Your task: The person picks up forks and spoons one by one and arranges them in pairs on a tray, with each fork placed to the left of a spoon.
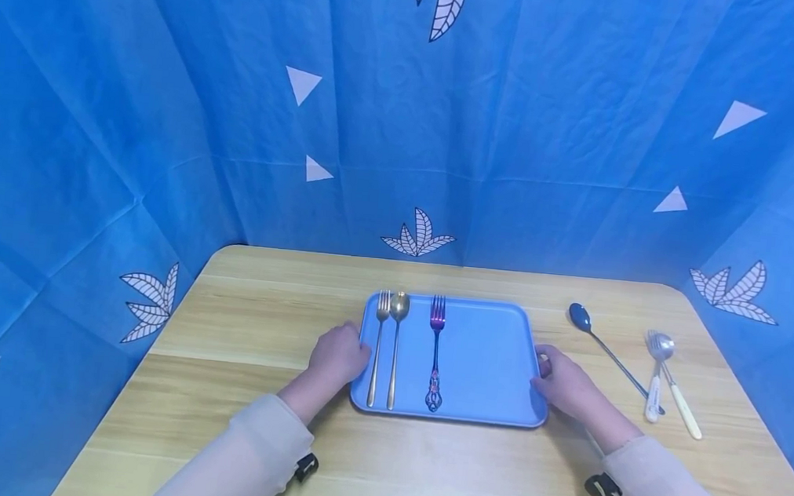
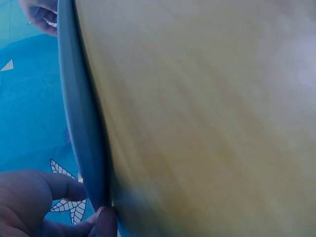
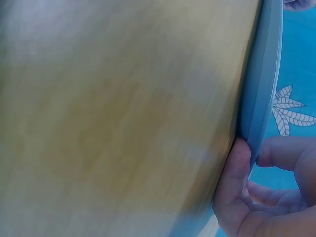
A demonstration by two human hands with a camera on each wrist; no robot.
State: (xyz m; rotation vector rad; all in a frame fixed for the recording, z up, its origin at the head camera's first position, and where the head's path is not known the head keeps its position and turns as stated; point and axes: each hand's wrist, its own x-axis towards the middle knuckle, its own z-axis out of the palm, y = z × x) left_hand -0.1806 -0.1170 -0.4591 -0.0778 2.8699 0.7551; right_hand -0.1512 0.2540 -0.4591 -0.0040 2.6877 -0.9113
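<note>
A blue rectangular tray (image 1: pixel 482 362) lies on the wooden table, gripped at its two short ends. At its left end my left hand (image 1: pixel 340 353) pinches the rim; the left wrist view shows thumb and finger (image 2: pixel 66 187) on either side of the tray wall (image 2: pixel 84 108). My right hand (image 1: pixel 565 382) holds the opposite end, its fingers (image 3: pixel 234 168) pinching the edge in the right wrist view. On the tray's left part lie a gold fork (image 1: pixel 377 349) and a gold spoon (image 1: pixel 395 350), side by side. Nearer the middle is a purple fork (image 1: pixel 436 346) with an ornate handle.
Right of the tray a dark long-handled spoon (image 1: pixel 580 318) lies slantwise on the table (image 1: pixel 258 299). Beside it are two overlapping pieces of cutlery, one with a white handle (image 1: pixel 654 396), the other with a cream handle (image 1: pixel 686 411). A blue patterned curtain (image 1: pixel 556 136) surrounds the table's back and sides.
</note>
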